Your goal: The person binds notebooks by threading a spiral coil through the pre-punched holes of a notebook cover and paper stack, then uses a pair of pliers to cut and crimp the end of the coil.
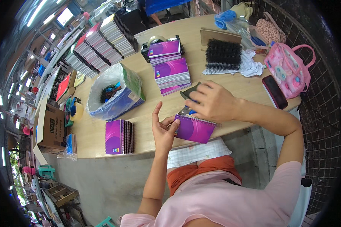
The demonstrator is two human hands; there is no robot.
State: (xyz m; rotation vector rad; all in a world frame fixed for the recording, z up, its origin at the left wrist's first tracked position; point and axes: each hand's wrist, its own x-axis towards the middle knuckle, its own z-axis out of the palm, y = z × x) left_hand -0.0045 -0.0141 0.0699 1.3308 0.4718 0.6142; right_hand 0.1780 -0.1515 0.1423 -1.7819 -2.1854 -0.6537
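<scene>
My left hand (163, 130) grips a purple spiral notebook (195, 129) by its left corner, thumb on the cover, index finger raised. A wire coil runs along the notebook's top edge and sticks out past its right end. Over that edge, my right hand (216, 101) is closed with curled fingers; what they hold is mostly hidden. Partly under those fingers is a grey metal tool with blue parts (184, 111), perhaps pliers. Just behind it lies a dark curved piece (190, 90). Stacked purple notebooks (171, 71) sit farther back, and another coil-bound stack (114, 137) stands at left.
A plastic-lined box (134, 99) holds loose coils. Black coils (223, 55) are heaped at the back right, near a white cloth (254, 64). A phone (275, 92) and pink bag (290, 68) lie at right. Tall notebook stacks (98, 47) and a cardboard box (51, 126) are left.
</scene>
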